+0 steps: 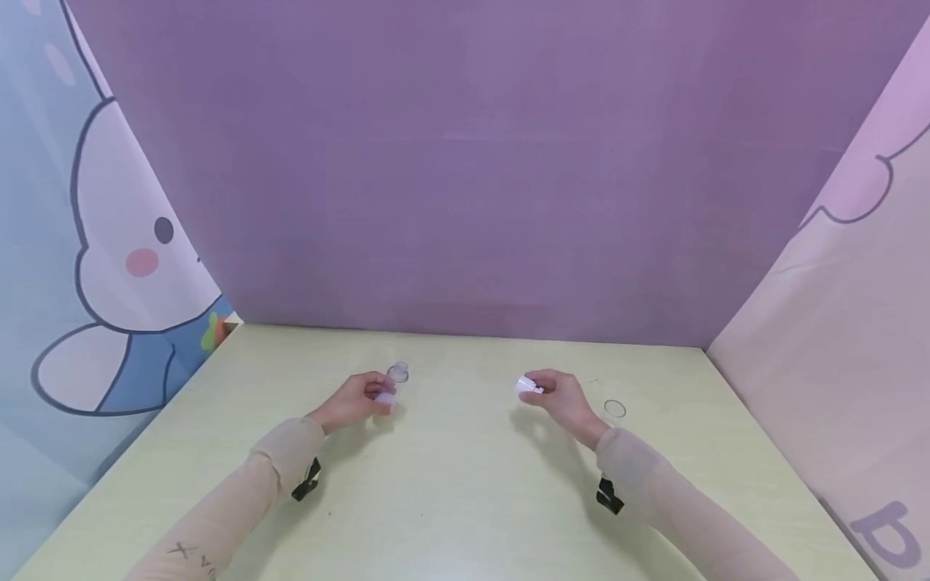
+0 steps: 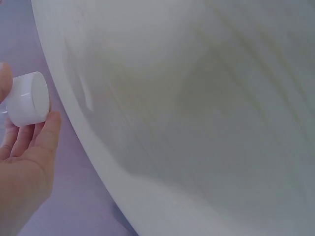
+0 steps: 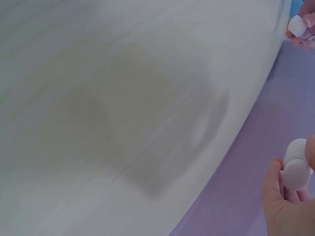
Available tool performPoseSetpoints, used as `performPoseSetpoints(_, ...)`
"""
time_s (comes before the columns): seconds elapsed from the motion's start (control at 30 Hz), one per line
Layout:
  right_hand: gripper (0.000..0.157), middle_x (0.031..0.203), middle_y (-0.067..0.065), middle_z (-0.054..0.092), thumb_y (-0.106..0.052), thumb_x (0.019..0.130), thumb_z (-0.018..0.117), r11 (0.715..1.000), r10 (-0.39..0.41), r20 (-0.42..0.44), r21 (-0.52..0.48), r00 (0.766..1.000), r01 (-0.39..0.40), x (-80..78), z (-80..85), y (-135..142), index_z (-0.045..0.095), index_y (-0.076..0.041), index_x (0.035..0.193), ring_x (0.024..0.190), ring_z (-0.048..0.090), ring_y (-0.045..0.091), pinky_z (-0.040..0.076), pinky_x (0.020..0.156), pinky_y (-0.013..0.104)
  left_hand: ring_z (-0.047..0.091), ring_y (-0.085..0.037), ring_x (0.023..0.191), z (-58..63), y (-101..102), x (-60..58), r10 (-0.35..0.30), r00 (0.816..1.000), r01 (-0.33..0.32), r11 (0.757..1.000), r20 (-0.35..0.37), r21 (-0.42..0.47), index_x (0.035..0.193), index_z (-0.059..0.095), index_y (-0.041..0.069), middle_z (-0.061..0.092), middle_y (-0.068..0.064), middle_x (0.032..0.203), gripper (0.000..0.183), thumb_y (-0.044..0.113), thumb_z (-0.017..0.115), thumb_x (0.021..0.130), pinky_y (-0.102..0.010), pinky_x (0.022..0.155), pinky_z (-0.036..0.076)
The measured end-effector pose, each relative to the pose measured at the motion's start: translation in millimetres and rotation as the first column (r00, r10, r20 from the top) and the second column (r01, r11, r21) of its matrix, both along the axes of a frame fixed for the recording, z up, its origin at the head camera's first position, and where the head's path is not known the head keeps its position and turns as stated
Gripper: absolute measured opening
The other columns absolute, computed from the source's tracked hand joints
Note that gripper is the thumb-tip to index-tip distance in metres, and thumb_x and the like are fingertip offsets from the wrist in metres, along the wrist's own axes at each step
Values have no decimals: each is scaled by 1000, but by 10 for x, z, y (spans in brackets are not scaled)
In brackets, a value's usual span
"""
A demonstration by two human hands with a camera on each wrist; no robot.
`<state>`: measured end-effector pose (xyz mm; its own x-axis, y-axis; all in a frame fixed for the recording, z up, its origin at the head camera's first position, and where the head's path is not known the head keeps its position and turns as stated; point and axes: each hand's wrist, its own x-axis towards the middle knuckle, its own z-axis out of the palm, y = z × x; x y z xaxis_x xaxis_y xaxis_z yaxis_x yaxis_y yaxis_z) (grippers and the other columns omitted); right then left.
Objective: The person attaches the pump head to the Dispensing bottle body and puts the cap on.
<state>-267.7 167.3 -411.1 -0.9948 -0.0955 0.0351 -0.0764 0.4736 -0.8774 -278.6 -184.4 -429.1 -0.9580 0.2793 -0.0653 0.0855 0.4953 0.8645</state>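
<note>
My left hand [image 1: 361, 397] pinches a short white cylinder [image 2: 30, 98] with a flat, round end, raised above the table. Just beyond those fingertips in the head view is a small clear piece [image 1: 398, 372] with a round dark-edged rim. On the other side, my right hand [image 1: 564, 397] grips a small white rounded object [image 3: 296, 164] between thumb and fingers. It shows two bulging parts and a small nub at its side; I cannot tell what kind of thing it is. The hands are well apart, each over its own half of the table.
A thin dark-rimmed ring [image 1: 614, 408] lies on the pale table [image 1: 465, 484] beside my right wrist. Behind the table rises a purple panel [image 1: 465, 177]. Printed curtains [image 1: 123, 234] hang along both sides. Small black devices [image 1: 307, 479] are strapped under the wrists.
</note>
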Motion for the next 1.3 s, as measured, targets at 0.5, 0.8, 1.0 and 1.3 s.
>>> performPoseSetpoints(0.5,41,115,17,63,-10,81,69,1000,-2,22,-27,1000,2,21,51,86,58,-1,119,99,61,23,50,84,32,50,-30,116,10,103,-44,-62,998,62,998,-14,2,120,55,-1,57,-16,121,40,7,66,82,-42,97,40)
performPoseSetpoints(0.8,39,115,17,62,-9,80,69,998,21,27,-60,999,-19,59,55,93,60,-1,118,98,61,21,50,84,32,49,-34,118,42,179,-45,-48,997,46,998,-53,-30,119,57,1,56,-17,123,37,7,65,83,-46,99,37)
performPoseSetpoints(1.0,40,116,16,61,-11,80,70,998,5,40,-65,999,-3,75,63,89,61,-3,117,98,61,20,50,84,32,49,-34,119,40,211,-57,-47,997,45,998,-53,-45,120,57,2,59,-15,121,39,6,66,82,-46,100,36)
performPoseSetpoints(1.3,40,117,15,61,-12,80,70,997,6,52,-73,999,-2,75,81,69,60,-4,118,98,61,18,49,85,32,48,-33,120,52,279,-42,-63,997,59,995,-49,-79,122,56,3,57,-14,124,43,7,67,81,-45,100,37)
